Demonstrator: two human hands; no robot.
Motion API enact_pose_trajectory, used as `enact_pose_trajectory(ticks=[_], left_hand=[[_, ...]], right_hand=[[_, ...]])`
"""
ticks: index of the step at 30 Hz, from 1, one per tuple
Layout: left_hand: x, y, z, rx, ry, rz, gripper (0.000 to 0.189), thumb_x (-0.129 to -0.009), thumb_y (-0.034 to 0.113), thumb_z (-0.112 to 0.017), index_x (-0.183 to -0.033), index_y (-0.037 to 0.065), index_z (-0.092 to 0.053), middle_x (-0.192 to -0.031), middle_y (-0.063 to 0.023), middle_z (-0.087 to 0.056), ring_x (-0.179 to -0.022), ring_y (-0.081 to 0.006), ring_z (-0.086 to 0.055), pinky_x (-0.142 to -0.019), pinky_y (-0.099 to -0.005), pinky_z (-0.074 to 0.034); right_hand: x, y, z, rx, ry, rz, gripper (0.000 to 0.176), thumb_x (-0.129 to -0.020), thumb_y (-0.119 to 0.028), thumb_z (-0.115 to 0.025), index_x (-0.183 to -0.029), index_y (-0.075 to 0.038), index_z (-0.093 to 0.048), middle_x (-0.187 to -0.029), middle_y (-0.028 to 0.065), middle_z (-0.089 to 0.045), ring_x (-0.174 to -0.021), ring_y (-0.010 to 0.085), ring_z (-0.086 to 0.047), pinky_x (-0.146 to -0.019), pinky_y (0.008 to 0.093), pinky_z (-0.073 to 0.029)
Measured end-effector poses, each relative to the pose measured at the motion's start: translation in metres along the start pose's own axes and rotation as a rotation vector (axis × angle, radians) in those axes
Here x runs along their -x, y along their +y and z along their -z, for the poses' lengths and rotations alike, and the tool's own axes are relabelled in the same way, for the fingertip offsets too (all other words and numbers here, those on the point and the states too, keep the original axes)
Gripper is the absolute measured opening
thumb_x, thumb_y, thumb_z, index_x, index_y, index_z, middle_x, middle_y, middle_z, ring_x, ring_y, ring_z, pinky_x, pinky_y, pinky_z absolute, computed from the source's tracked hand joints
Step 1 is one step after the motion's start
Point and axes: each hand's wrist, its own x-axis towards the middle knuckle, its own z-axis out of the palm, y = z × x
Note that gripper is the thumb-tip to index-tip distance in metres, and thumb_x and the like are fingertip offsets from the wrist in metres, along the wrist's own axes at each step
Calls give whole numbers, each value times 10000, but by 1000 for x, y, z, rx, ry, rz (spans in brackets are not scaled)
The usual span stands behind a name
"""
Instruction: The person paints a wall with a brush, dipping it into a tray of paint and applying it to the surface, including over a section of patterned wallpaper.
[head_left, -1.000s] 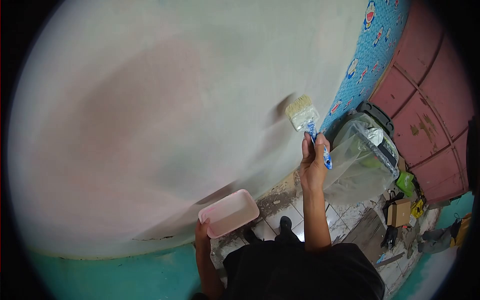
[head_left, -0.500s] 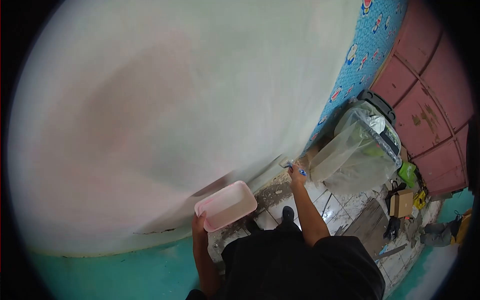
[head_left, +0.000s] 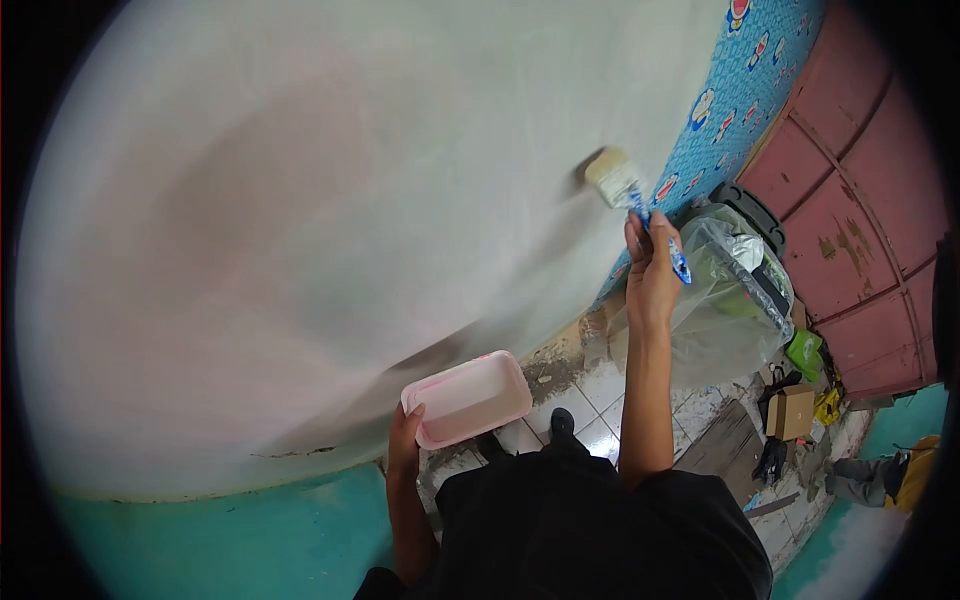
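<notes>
Paintbrush (head_left: 618,182) in the right hand (head_left: 653,275), raised at the pale wall (head_left: 450,200) near a patterned blue covering (head_left: 712,115), looks light, with a stiff handle and softer, bendable bristles; any wet paint on the handle could make it slippery. Fingers and thumb grip that handle, a sound place to hold, clear of the bristles; whether their tips touch the wall cannot be told. Lower down, the left hand (head_left: 405,435) grasps one end of a shallow pink tray (head_left: 480,430), thumb over the rim; it seems light and slightly flexible, likely to tip if unsupported. Broad wall lies open to the brush's left, while the covering's edge and clear plastic sheeting (head_left: 705,345) crowd its right.
</notes>
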Motion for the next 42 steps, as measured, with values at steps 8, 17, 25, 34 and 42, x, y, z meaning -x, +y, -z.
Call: enact_pose_trajectory(ticks=[8,17,25,34,42], left_hand=[[-5,-4,-13,21,64,-48,474,-920,248,-556,-1304,-25,-505,-1214,-115,-591,-1126,-212,-548,-994,-325,-392],[-1,1,-32,-38,104,-61,486,-918,269,-561,-1303,-22,-504,-1211,-113,-590,-1113,-206,-551,-981,-320,-402],[-1,4,-51,-70,131,-17,488,-921,277,-560,-1303,-22,-500,-1213,-119,-585,-1108,-206,-550,-980,-321,-403],[8,4,-63,-5,124,-37,469,-928,258,-558,-1303,-18,-501,-1208,-110,-588,-1106,-191,-551,-965,-313,-421],[25,-16,-72,-13,174,-11,474,-941,258,-539,-1321,-21,-488,-1229,-109,-574,-1124,-196,-545,-987,-318,-411]], right_hand=[[-3,127,120,-37,-9,-194,175,-973,-136,-581,-1098,-21,-539,-1018,89,-624,-920,168,-634,-877,294,-536],[12,208,197,264,267,-328,150,-900,-72,-642,-990,35,-590,-948,133,-640,-835,231,-674,-747,356,-607],[-11,-20,-25,137,-60,71,158,-940,-103,-613,-1003,36,-572,-1015,142,-629,-912,224,-666,-839,354,-574],[-18,98,95,1,-29,-254,288,-967,-203,-602,-1177,-28,-510,-1149,95,-607,-1105,217,-609,-957,366,-510],[-14,200,234,316,263,-392,192,-926,-131,-640,-1054,-8,-568,-1003,135,-645,-889,240,-684,-734,338,-596]])
